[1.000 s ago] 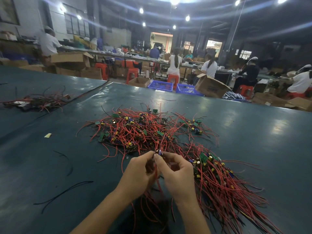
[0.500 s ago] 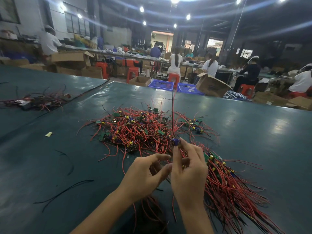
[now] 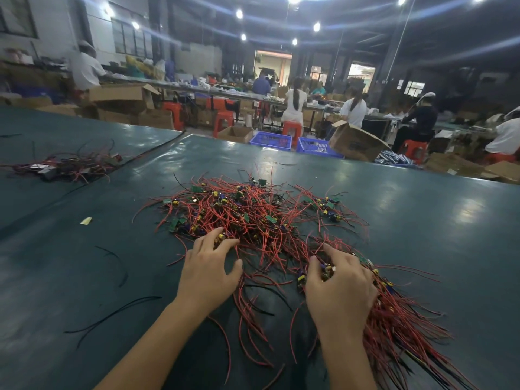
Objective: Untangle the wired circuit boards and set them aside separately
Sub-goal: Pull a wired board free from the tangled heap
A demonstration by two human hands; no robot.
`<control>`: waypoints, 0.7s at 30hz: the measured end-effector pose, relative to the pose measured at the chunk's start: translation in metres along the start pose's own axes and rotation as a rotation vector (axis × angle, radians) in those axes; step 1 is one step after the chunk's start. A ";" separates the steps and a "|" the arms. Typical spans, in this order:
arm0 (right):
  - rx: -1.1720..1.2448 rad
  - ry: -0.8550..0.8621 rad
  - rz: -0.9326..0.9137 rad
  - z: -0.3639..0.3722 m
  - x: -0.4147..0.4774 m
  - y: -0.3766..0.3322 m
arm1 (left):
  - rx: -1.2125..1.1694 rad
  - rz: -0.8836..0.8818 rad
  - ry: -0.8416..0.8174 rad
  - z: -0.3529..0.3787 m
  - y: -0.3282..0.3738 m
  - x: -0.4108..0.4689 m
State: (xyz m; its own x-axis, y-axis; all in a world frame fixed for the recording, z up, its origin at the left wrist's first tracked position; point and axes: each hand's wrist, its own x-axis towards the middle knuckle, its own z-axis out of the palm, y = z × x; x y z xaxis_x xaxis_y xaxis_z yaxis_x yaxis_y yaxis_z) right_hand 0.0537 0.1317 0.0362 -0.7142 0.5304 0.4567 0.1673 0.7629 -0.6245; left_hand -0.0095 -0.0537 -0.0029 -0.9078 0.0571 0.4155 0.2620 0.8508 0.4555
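A tangled heap of small green circuit boards with red and black wires [image 3: 253,218] lies mid-table. To its right, a bundle of boards with their wires lying roughly parallel [image 3: 399,327] fans toward the near right corner. My left hand [image 3: 209,271] rests on the heap's near edge with fingers stretched out, a yellow component showing between index and middle finger. My right hand [image 3: 340,288] sits on the head of the bundle, thumb and curled fingers around a wired circuit board [image 3: 323,270]; most of that board is hidden by the fingers.
The dark green table [image 3: 422,220] stretches wide. A second wire pile [image 3: 70,164] lies far left. Loose black wires [image 3: 112,313] and a yellow scrap [image 3: 85,220] lie near left. Beyond the far edge stand blue crates [image 3: 270,139], a cardboard box [image 3: 354,142] and seated workers.
My hands, which were together in front of me lifting one board by its wire, have parted. The right went down to the right bundle; the left reached forward onto the tangled heap.
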 end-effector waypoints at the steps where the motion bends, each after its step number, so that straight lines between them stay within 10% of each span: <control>1: 0.044 -0.010 -0.050 0.003 -0.005 -0.006 | 0.034 -0.019 -0.069 0.003 -0.005 0.001; 6: 0.104 -0.174 -0.235 0.019 -0.027 -0.021 | 0.073 -0.022 -0.247 0.012 -0.017 0.010; 21: 0.094 -0.339 -0.255 0.026 -0.028 -0.016 | 0.090 -0.020 -0.035 0.012 -0.017 0.010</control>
State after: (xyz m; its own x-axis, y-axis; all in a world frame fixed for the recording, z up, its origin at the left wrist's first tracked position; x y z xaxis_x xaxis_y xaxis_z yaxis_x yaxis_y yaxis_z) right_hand 0.0535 0.0950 0.0165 -0.9100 0.1663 0.3797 -0.0948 0.8082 -0.5812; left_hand -0.0271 -0.0609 -0.0156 -0.9238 0.0566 0.3786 0.2147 0.8954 0.3901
